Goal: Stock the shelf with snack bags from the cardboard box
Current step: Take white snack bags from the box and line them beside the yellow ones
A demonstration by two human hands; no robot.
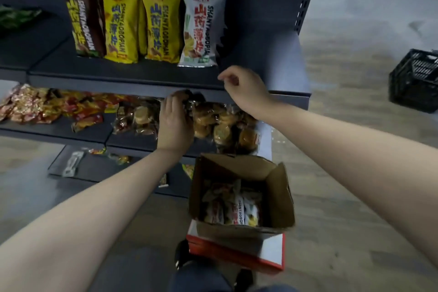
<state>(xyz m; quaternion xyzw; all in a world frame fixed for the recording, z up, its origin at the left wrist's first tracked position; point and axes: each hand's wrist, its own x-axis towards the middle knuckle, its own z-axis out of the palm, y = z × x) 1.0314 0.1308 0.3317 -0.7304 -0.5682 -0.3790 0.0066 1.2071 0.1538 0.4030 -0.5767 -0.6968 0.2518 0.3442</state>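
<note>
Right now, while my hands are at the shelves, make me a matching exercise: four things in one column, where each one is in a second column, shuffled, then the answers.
Things
1. white bag
2. cardboard box
3. black crate
4. left hand

Places
A. on the floor, far right
B. on a red and white case
C. on the clear bags of the middle shelf
D. upright on the upper shelf, right end of the row

Pairs: 1-D, 2-B, 3-A, 4-C
</note>
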